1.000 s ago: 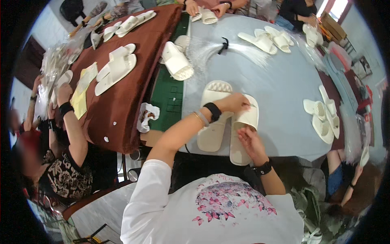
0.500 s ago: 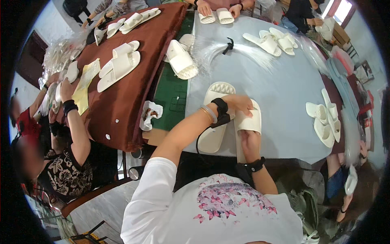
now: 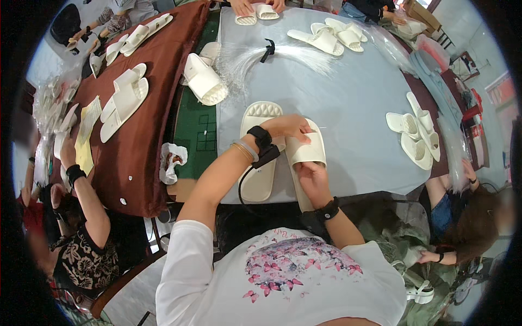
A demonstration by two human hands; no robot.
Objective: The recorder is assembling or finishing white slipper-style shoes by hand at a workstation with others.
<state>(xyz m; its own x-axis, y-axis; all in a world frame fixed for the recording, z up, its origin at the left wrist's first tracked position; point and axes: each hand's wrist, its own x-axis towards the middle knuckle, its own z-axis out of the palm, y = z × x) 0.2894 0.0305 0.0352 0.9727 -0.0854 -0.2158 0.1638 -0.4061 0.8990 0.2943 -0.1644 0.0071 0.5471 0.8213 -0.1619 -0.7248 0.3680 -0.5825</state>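
Observation:
Close in front of me, a white slide slipper (image 3: 315, 145) sits tilted at the table's front edge, its heel end poking out over my lap. My left hand (image 3: 293, 129) reaches across to it, its fingers bent against the top of the wide strap. From below, my right hand (image 3: 313, 182) grips the strap's rear edge, with some fingertips hidden in the foot opening. The matching white slipper (image 3: 258, 182) lies sole down just left of it, partly covered by my left forearm and wrist band.
A bundle of clear plastic strands (image 3: 293, 55) with a black tie lies farther back. Other white slippers (image 3: 205, 81) stand left, at the far side and right (image 3: 416, 133). A crumpled white wrapper (image 3: 173, 163) sits by the green mat (image 3: 190, 127). Co-workers sit around.
The view has turned right, so the table and slippers appear farther left. Both my hands stay on the same slipper; more of the right hand's fingers shows at the strap's rear edge.

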